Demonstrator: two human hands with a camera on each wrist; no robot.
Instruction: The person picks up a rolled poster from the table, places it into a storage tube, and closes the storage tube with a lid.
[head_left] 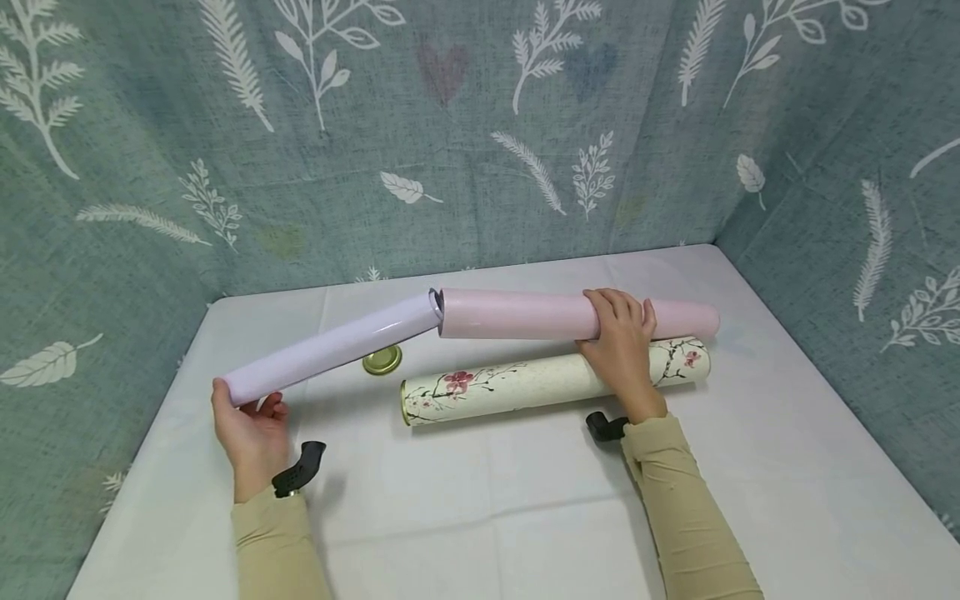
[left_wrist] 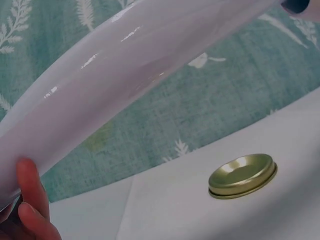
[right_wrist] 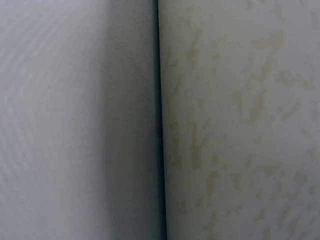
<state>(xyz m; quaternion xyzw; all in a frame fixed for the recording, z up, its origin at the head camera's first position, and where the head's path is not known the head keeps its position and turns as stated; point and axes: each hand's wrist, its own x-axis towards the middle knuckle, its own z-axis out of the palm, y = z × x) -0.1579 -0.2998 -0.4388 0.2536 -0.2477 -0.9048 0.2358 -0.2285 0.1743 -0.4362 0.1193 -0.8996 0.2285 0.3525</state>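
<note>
My left hand (head_left: 252,429) grips the near left end of a glossy lavender rolled sheet (head_left: 330,348), which slants up to the right. Its far end is right at the open left end of a pink rolled sheet (head_left: 517,314). Fingers of my right hand (head_left: 621,342) curl over the pink roll, toward its right part. Below that roll lies a cream tube with red blossoms (head_left: 510,390), passing under my right hand and wrist. The right wrist view shows only the tube's mottled side (right_wrist: 240,120) close up, beside the white tabletop.
A round gold lid (head_left: 382,360) lies on the white-covered table (head_left: 450,517), just below the lavender roll and left of the blossom tube. Green leaf-patterned cloth (head_left: 450,208) hangs along the back and both sides.
</note>
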